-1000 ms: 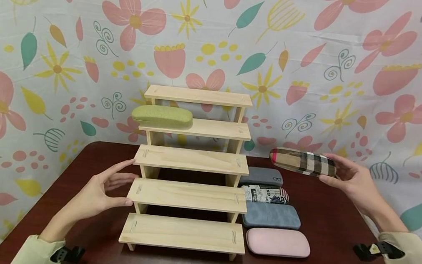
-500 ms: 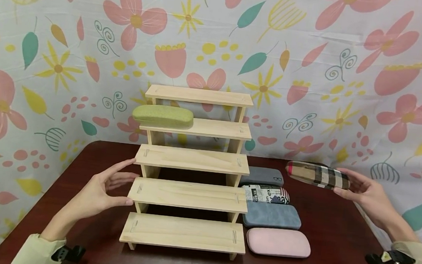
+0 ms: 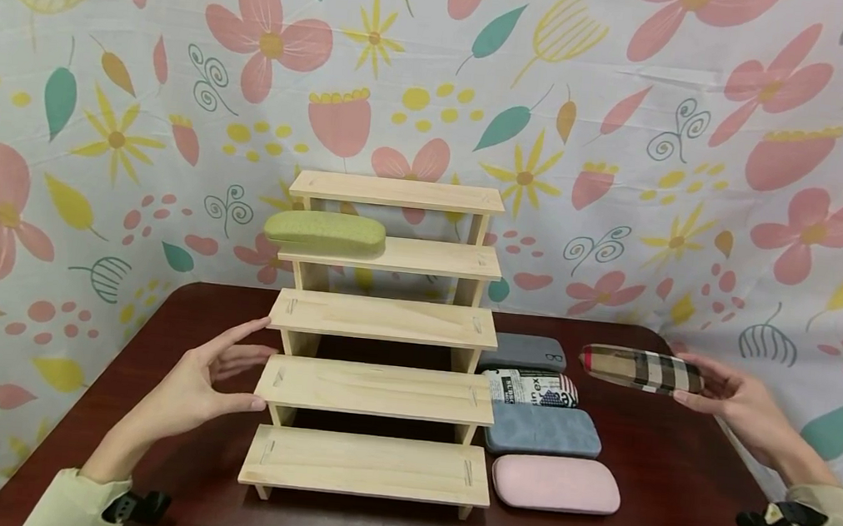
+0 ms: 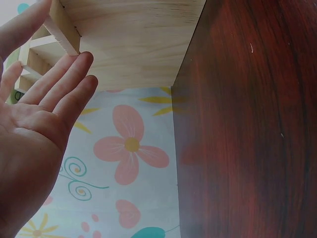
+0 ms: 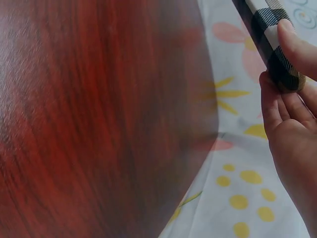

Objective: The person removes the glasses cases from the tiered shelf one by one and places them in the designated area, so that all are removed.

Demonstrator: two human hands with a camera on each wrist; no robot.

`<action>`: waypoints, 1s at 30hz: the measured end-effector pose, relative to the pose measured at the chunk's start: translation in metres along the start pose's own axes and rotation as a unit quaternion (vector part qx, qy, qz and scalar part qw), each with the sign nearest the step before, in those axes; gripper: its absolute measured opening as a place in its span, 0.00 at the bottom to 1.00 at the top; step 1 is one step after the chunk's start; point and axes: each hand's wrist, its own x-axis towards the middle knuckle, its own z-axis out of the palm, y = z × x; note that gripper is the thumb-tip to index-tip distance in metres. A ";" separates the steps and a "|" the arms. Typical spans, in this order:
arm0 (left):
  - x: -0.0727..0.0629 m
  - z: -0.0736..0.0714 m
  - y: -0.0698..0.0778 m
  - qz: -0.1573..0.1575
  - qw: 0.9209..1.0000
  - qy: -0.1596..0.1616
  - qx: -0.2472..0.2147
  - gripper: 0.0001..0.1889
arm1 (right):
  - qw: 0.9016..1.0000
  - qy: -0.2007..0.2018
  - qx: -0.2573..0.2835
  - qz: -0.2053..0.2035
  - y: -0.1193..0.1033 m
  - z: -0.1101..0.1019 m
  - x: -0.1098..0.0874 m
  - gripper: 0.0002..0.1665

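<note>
My right hand [image 3: 743,408] pinches one end of a plaid glasses case [image 3: 634,369], tan with black, white and a red stripe. It is held level over the right part of the table; in the right wrist view the thumb lies on one face of the case [image 5: 267,34], with fingers on the other. My left hand [image 3: 200,381] has its fingers extended, fingertips right at the left side of a wooden tiered stand [image 3: 376,388]. In the left wrist view the palm faces the camera beside the stand's side panels. A green glasses case [image 3: 326,232] lies on the second tier from the top, at its left.
Right of the stand lie a grey-blue glasses case [image 3: 524,351], a newsprint-patterned case [image 3: 531,387], a blue case [image 3: 544,430] and a pink case [image 3: 556,484], in a column front to back. A dark red-brown table [image 3: 673,485] carries everything. Behind hangs a floral cloth [image 3: 439,64].
My right hand has moved right and down with the plaid glasses case, away from the stand and lower toward the table. The left hand has stayed at the stand's side.
</note>
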 end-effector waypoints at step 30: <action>0.001 0.000 -0.001 0.002 1.000 0.002 0.005 0.53 | 0.989 -0.047 -0.119 0.075 0.039 0.002 0.012 0.49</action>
